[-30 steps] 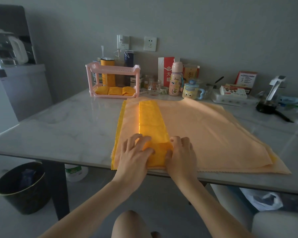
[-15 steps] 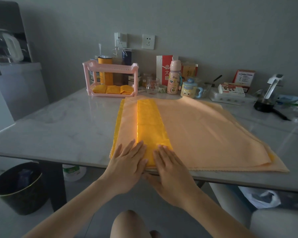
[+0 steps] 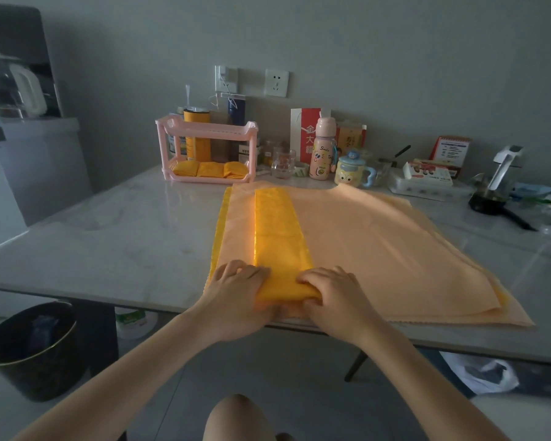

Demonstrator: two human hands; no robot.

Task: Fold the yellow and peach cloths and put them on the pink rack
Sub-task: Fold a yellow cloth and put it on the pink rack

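Both hands clamp the near end of a yellow cloth (image 3: pixel 277 230) already narrowed into a long strip. The left hand (image 3: pixel 236 288) and right hand (image 3: pixel 334 294) sit at either side of its thick, doubled-over end, fingers curled over the top of the fold and thumbs tucked out of sight beneath. The strip runs straight away from the person and lies on top of a spread stack of peach cloths (image 3: pixel 379 249), with another yellow edge peeping out along the stack's left side. The whole pile sits at the front of a pale marble table (image 3: pixel 109 233) and slightly overhangs its near edge.

The step in hand appears to be folding the strip end over end into a small packet. The next move likely calls for turning the gripped end forward again, with both sides kept level so the strip does not skew, then pressing it flat.

The pink rack (image 3: pixel 204 128) stands at the back of the table, well apart from the hands. Its lower shelf holds three folded yellow bundles (image 3: pixel 209 169) and its upper shelf looks bare. Bottles and a mug crowd the wall beside it.
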